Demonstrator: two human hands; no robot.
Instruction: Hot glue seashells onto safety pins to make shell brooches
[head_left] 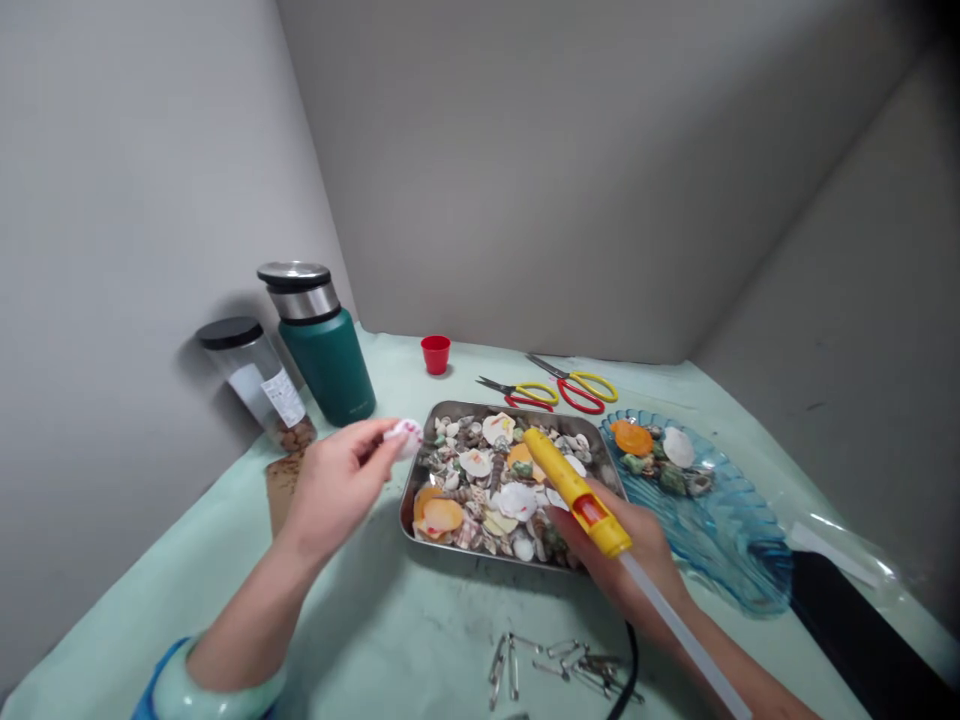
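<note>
Presently, the pale green bench (420,640) is carrying everything on view. The blue glass dish (720,530) is lying just right of the right-hand fingers, with a few shells sitting at its far end. The metal tray (411,490), heaped with mixed shells, is sitting between the two hands, its near edge passing under the right-hand fingers. A green flask (330,350) and a clear jar (255,380) are standing beyond the left-hand fingers, against the wall.

The right hand (622,555) is gripping a yellow glue gun (574,488), fingers closed around its body, its tip pointing over the shells in the tray; a white glue stick (682,640) is projecting from its rear, back along the wrist. The left hand (337,485) is hovering at the tray's left corner.

Two pairs of scissors (555,385) and a red cup (436,354) are lying well beyond both sets of fingers. Safety pins (562,665) are lying nearer the person than the right-hand fingers. The small white shell (405,435), marked with pink, is being pinched between the left fingertips, clear of the bench.
</note>
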